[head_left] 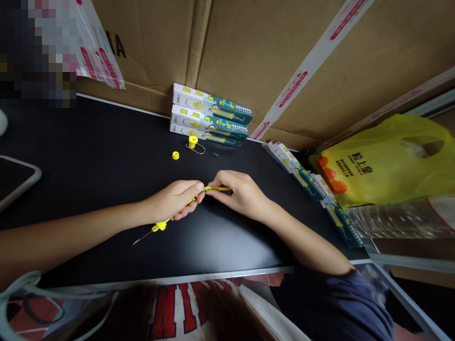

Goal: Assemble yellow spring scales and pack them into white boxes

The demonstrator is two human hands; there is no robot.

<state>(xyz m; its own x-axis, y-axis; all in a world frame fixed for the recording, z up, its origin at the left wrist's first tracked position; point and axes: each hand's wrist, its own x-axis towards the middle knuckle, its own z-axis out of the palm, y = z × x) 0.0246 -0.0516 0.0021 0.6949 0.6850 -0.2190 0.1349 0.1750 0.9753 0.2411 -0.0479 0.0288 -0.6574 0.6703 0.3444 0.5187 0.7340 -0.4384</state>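
Observation:
My left hand [181, 196] is closed round the yellow body of a tubular spring scale [161, 225], which slants down to the left. A thin metal hook [141, 237] sticks out of its lower end. Close beside it, the fingertips of my right hand [241, 192] pinch a thin yellow rod [219, 188] at the scale's upper end. Whether the rod sits inside the body cannot be seen, as my fingers cover the joint. Beyond my hands lie a small yellow ring cap [175, 155], a yellow plug [192, 141] with a wire loop [199, 149], and a tiny spring [215, 154].
Stacked spring scale boxes [209, 125] stand at the back of the black table [106, 142] against large cardboard [149, 47]. More boxes [302, 175] line the right side, near a yellow plastic bag [391, 161]. At the left edge lies a phone-like device [16, 180].

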